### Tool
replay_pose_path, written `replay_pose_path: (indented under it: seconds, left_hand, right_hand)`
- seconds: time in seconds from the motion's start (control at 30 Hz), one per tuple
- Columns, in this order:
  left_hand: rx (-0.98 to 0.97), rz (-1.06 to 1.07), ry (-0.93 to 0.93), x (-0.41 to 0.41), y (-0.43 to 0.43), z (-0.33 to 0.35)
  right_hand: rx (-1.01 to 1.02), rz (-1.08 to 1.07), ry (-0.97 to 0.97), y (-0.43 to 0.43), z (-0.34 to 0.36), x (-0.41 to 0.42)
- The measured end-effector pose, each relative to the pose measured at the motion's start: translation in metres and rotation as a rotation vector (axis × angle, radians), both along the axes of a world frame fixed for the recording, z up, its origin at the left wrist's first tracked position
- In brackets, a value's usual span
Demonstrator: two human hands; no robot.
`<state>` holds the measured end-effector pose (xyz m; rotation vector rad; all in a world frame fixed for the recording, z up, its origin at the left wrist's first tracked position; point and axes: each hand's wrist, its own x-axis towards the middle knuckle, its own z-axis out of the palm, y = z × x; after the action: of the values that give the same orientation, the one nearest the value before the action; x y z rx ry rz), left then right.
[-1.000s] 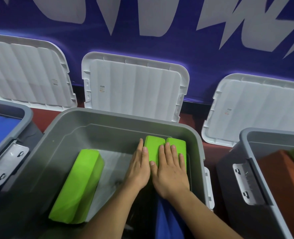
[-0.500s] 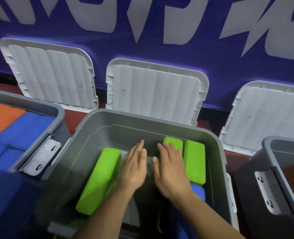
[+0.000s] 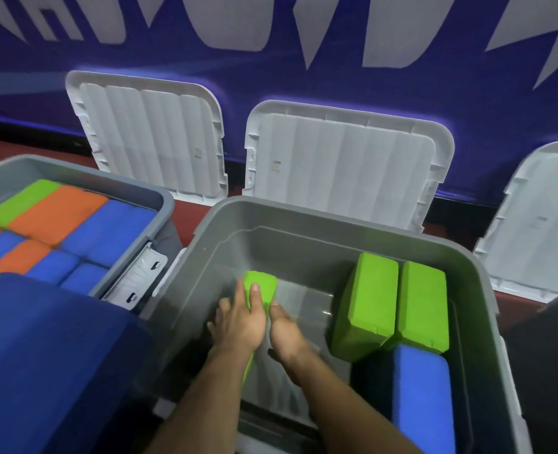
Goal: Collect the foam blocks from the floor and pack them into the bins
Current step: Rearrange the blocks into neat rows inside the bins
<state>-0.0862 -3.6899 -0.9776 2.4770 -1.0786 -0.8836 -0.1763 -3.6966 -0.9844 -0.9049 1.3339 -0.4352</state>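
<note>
The person is working inside the middle bin (image 3: 304,247). Both hands are on one green foam block (image 3: 262,285) lying tilted near the bin's left wall, not yet flat on the bottom.

The left hand (image 3: 238,322) is draped over the block, grip clamped on it. One finger is lying on top and the others are curling down the left side, probably to steer it.

The right hand (image 3: 286,332) is pressing against the block's right edge. Its fingers are tucked out of sight, so can't tell whether that grip is clamped or just bracing.

Two green blocks (image 3: 369,303) are standing on edge, touching each other, against the right wall. A blue block (image 3: 421,394) is lying just in front of them. Standing them on edge is likely saving floor space for more rows.

The held block is probably being stood up or slid over to start the next row. The bin is mostly unfilled.

The left bin (image 3: 74,168) is packed tight with green, orange and blue blocks. Lids (image 3: 343,165) are leaning on the purple wall behind, keeping the bins open for loading.
</note>
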Motion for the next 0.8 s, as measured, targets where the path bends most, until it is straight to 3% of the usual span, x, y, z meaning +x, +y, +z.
replay_pose_path:
  seconds: [0.1, 0.17, 0.33, 0.4, 0.47, 0.57, 0.73, 0.8]
  left_hand:
    - [-0.083, 0.016, 0.115, -0.005, 0.002, 0.016]
    - [-0.148, 0.009, 0.137, -0.005, 0.004, 0.036]
    - [-0.430, -0.137, 0.185, -0.001, 0.001, 0.116]
    - [-0.538, -0.199, 0.366, -0.010, 0.005, 0.150]
    - [-0.528, -0.243, 0.562, -0.019, 0.012, 0.174]
    - [-0.390, -0.283, 0.696, -0.030, 0.025, 0.184]
    - [-0.487, -0.161, 0.596, -0.064, 0.020, 0.168]
    - [-0.455, -0.286, 0.574, -0.082, 0.028, 0.170]
  right_hand:
    - [0.059, -0.041, -0.096, 0.000, 0.009, -0.007]
    - [-0.044, -0.057, -0.102, 0.002, 0.026, -0.017]
    - [-0.289, -0.031, 0.023, -0.002, 0.126, -0.041]
    - [-0.353, -0.004, 0.100, -0.005, 0.164, -0.061]
    - [-0.376, 0.026, 0.140, 0.000, 0.197, -0.085]
    - [-0.306, 0.036, 0.123, 0.017, 0.221, -0.112]
    - [-0.278, 0.069, 0.135, 0.043, 0.227, -0.139]
    - [-0.301, 0.067, 0.179, 0.054, 0.223, -0.151]
